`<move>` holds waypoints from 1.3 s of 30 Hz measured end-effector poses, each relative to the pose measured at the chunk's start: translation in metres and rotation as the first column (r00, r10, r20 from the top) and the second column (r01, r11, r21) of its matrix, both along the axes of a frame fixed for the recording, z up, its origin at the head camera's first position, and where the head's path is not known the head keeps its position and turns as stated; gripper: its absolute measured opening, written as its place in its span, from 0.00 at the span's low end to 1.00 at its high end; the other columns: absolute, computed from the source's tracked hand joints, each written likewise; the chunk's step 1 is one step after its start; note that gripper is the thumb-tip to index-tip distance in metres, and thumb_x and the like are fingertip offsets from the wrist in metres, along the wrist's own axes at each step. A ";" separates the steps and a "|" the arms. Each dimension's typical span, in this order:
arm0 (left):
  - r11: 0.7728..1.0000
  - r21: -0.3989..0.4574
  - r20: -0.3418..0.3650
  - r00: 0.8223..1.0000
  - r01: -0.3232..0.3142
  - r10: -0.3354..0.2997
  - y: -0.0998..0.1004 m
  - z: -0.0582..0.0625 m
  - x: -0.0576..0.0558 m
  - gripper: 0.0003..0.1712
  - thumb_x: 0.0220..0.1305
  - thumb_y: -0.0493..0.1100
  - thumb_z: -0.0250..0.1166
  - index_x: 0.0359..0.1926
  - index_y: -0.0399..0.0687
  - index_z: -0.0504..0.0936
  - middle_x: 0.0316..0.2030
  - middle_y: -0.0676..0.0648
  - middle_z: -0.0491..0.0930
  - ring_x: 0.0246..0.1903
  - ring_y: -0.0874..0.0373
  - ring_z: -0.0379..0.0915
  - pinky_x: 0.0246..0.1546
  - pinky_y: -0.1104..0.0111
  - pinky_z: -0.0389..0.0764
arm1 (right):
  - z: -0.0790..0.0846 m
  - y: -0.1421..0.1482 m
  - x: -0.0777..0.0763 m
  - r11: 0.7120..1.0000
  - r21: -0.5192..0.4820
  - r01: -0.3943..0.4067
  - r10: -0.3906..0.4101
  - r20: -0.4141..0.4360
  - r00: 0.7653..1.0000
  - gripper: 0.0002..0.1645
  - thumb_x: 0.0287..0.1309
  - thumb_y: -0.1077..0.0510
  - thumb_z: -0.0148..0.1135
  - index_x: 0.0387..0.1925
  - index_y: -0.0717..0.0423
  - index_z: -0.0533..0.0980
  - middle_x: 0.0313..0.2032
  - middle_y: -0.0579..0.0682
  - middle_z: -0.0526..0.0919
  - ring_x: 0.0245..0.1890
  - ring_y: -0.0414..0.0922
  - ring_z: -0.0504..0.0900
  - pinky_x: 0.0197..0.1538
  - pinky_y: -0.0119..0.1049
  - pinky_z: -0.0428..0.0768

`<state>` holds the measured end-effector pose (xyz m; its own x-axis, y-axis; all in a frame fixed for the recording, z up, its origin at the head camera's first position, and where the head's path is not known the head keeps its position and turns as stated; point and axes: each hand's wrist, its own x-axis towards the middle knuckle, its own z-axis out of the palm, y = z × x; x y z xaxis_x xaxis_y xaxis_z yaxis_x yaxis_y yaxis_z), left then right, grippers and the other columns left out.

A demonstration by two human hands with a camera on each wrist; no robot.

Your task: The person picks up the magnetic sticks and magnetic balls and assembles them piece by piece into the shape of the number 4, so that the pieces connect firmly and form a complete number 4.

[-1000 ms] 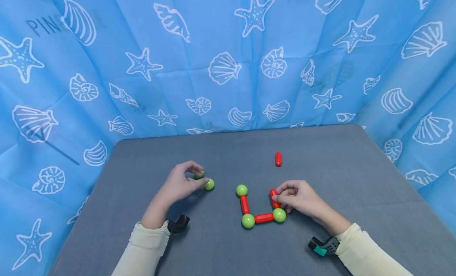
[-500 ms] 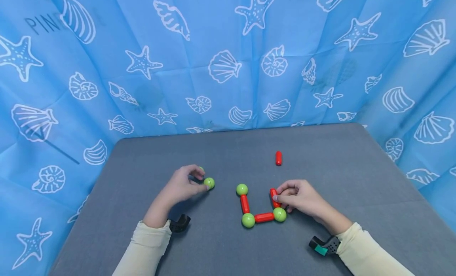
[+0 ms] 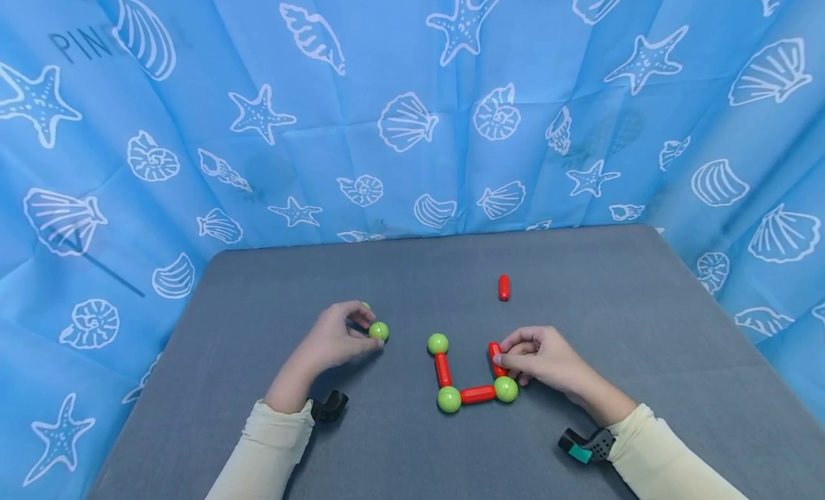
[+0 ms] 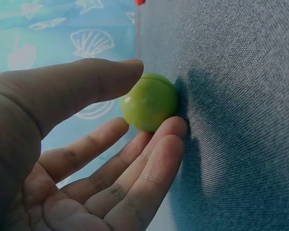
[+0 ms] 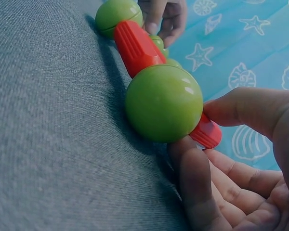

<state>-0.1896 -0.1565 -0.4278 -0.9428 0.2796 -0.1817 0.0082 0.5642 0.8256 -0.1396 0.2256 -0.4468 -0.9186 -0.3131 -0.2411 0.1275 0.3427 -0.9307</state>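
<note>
In the head view my left hand (image 3: 338,335) has its thumb and fingers around a green ball (image 3: 378,332) on the table, thumb on the near side. The left wrist view shows the ball (image 4: 151,103) between thumb and fingertips. A second green ball (image 3: 366,306) is mostly hidden behind those fingers. My right hand (image 3: 538,353) pinches a red rod (image 3: 495,353), whose near end meets a green corner ball (image 3: 505,390). From that ball a red rod (image 3: 478,395) runs to another green ball (image 3: 448,400). A further rod (image 3: 442,370) leads up to a green ball (image 3: 437,344).
A loose red rod (image 3: 504,288) lies farther back on the grey table (image 3: 399,450). Behind the table hangs a blue curtain (image 3: 412,178) with white shells and starfish. Each wrist wears a black band, the right one (image 3: 585,445) with a green patch.
My left hand has shifted slightly right and toward me, its thumb passing to the near side of the green ball. The right hand and the joined pieces look still.
</note>
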 end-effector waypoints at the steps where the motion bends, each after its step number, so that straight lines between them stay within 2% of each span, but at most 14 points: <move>1: 1.000 -0.002 0.000 1.000 -0.003 0.003 0.001 0.000 -0.001 0.21 0.60 0.39 0.80 0.52 0.41 0.84 0.49 0.41 0.83 0.38 0.55 0.86 0.33 0.62 0.86 | 0.000 0.000 0.000 1.000 0.000 0.001 -0.001 0.000 1.000 0.20 0.67 0.58 0.71 0.51 0.71 0.79 0.37 0.55 0.91 0.29 0.40 0.85 0.33 0.38 0.88; 5: 1.000 -0.012 0.005 1.000 -0.011 0.012 0.002 -0.001 -0.002 0.18 0.62 0.39 0.79 0.51 0.42 0.85 0.49 0.42 0.83 0.35 0.55 0.84 0.29 0.62 0.85 | 0.000 0.000 0.000 1.000 -0.003 0.001 -0.001 0.000 1.000 0.20 0.67 0.58 0.71 0.51 0.71 0.79 0.37 0.55 0.91 0.29 0.40 0.85 0.33 0.38 0.88; 16: 0.999 -0.044 -0.009 0.999 -0.032 0.032 0.005 -0.001 0.000 0.16 0.64 0.39 0.77 0.51 0.41 0.87 0.48 0.43 0.85 0.36 0.57 0.84 0.30 0.64 0.85 | 0.000 0.000 0.000 1.000 -0.005 0.000 0.000 -0.002 1.000 0.20 0.67 0.58 0.71 0.50 0.70 0.79 0.35 0.54 0.91 0.27 0.41 0.85 0.32 0.38 0.87; 23: 0.999 -0.044 -0.016 1.000 -0.024 0.024 0.006 0.000 0.001 0.15 0.64 0.39 0.77 0.50 0.41 0.87 0.48 0.43 0.85 0.36 0.58 0.84 0.30 0.64 0.84 | -0.001 0.000 -0.001 1.000 0.005 0.014 -0.014 0.035 0.999 0.20 0.67 0.56 0.72 0.51 0.68 0.80 0.36 0.52 0.91 0.29 0.41 0.86 0.33 0.38 0.87; 31: 0.999 -0.016 -0.043 0.999 -0.031 0.031 0.008 0.003 0.003 0.14 0.65 0.38 0.76 0.51 0.45 0.88 0.49 0.43 0.86 0.36 0.58 0.86 0.29 0.63 0.85 | -0.002 -0.001 0.000 1.000 -0.013 0.009 -0.009 0.021 1.000 0.19 0.67 0.57 0.71 0.51 0.69 0.80 0.36 0.53 0.91 0.28 0.41 0.85 0.32 0.38 0.87; 39: 0.997 0.029 -0.074 0.994 -0.073 0.075 0.018 0.002 0.006 0.15 0.64 0.39 0.77 0.51 0.48 0.88 0.53 0.44 0.86 0.44 0.56 0.89 0.36 0.62 0.89 | -0.001 -0.001 0.001 1.000 -0.001 0.011 -0.011 -0.004 1.000 0.19 0.67 0.58 0.71 0.50 0.70 0.80 0.35 0.54 0.91 0.28 0.41 0.85 0.32 0.38 0.86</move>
<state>-0.1835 -0.1390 -0.4255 -0.9717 0.2125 -0.1032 0.0298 0.5437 0.8387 -0.1383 0.2241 -0.4480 -0.9230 -0.3030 -0.2372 0.1278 0.3402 -0.9316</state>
